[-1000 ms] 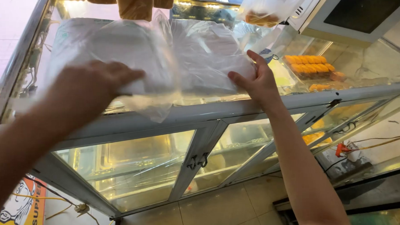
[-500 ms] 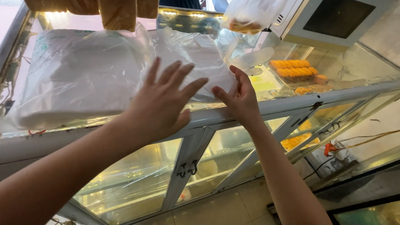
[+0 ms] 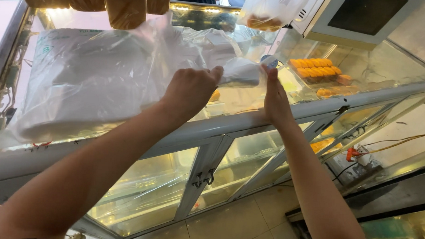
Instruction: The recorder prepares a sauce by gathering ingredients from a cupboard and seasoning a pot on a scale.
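Glass display-case worktop: left hand pinching plastic bag stack, right hand flat against its bunched end; still mid-handling.

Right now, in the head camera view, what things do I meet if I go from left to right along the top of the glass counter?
Plastic bag stack → left hand → twisted bag end → right hand → orange pastries → white microwave.
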